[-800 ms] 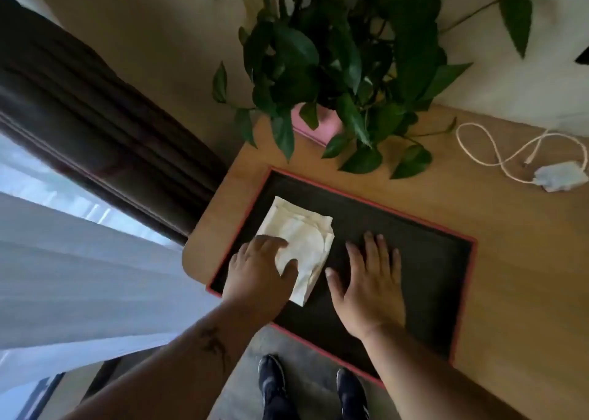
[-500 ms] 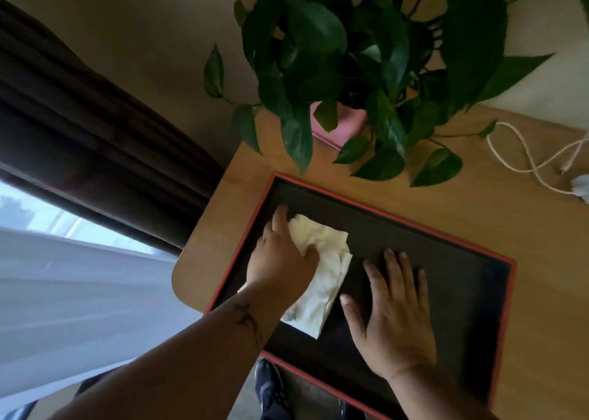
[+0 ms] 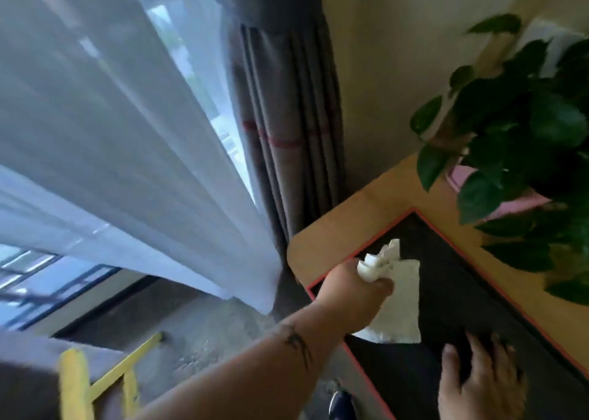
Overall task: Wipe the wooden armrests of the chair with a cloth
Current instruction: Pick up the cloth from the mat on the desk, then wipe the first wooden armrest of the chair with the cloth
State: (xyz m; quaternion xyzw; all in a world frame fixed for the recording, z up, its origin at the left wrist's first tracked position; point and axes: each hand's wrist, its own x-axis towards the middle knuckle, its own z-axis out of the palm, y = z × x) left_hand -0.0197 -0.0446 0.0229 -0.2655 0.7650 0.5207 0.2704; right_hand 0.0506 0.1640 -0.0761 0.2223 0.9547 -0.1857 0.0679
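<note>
2 hands are over the black red-edged desk mat [image 3: 471, 292]: the left hand [image 3: 353, 298] is fisted around the pale cloth [image 3: 398, 298], which hangs onto the mat, while the right hand [image 3: 481, 384] lies flat, fingers spread, empty.

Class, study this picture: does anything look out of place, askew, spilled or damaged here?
Nothing looks spilled or damaged. One oddity: the left hand has the cloth bunched in its grip over a black mat on a table, with no chair armrest clearly in view.
</note>
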